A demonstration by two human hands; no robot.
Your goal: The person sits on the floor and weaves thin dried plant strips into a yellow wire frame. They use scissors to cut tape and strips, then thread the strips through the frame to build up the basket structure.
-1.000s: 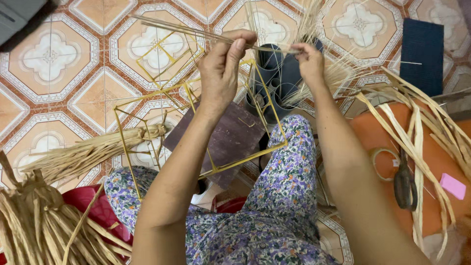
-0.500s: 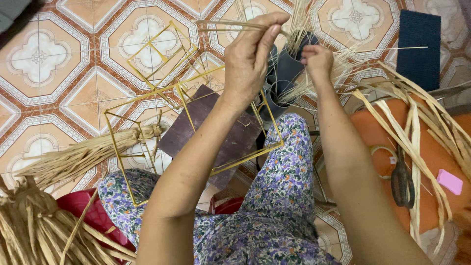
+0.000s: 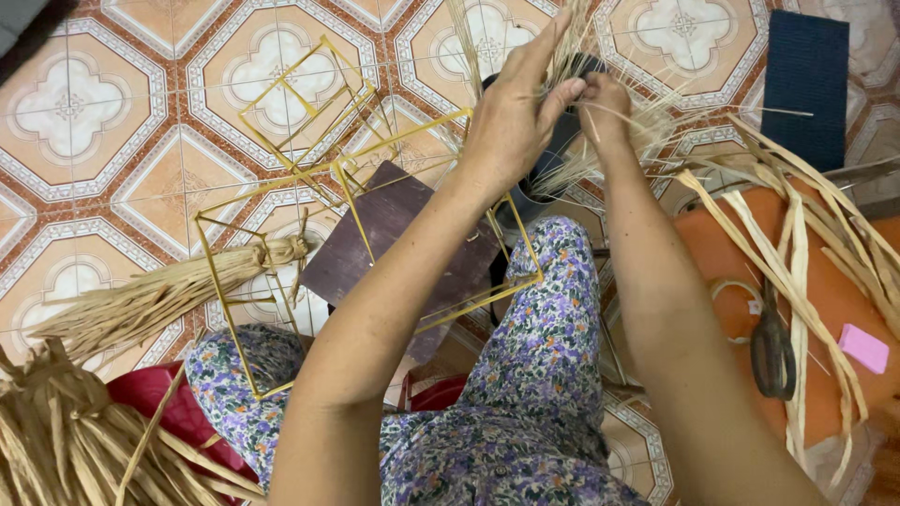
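above the raised knee, left hand (image 3: 511, 117) and right hand (image 3: 600, 103) both pinch thin straw strands (image 3: 647, 126), fingertips meeting. yellow wire frame (image 3: 356, 197) rests beside the left forearm, over a brown board (image 3: 403, 230); scissors (image 3: 773, 342) lie on the orange mat (image 3: 834, 300)

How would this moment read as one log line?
left hand: pinching straw strands | right hand: gripping same strands | yellow wire frame: over lap | scissors: on orange surface
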